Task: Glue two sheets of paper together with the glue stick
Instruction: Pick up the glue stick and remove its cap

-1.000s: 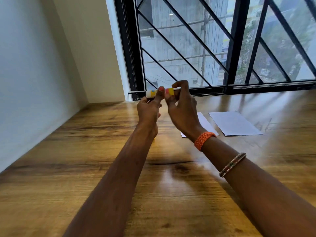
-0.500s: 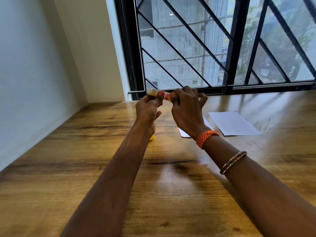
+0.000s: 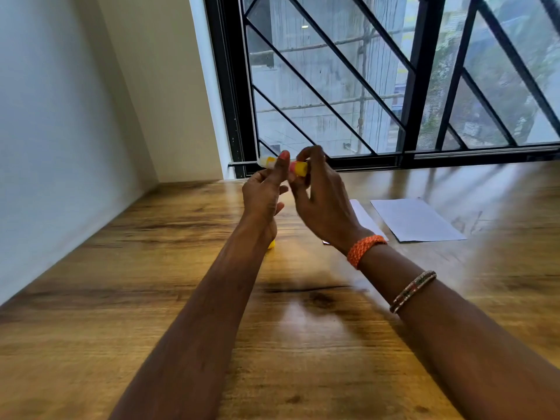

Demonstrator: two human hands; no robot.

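Note:
I hold a yellow and red glue stick (image 3: 298,167) sideways in the air above the wooden table (image 3: 151,268). My left hand (image 3: 263,195) grips its left part, with the thumb across the barrel. My right hand (image 3: 321,201) pinches the yellow right end with its fingertips. The whitish left tip of the stick pokes out past my left thumb. A small yellow piece (image 3: 271,244), perhaps the cap, lies on the table behind my left wrist. Two white paper sheets lie to the right: one (image 3: 415,219) in full view, the other (image 3: 365,219) partly hidden by my right hand.
A white wall runs along the table's left side. A black-framed window with diagonal bars (image 3: 394,86) stands at the table's far edge. An orange band and a thin bangle sit on my right wrist.
My right hand has shifted its grip on the stick's right end; the yellow end now shows between its fingers. The stick stays at about the same height.

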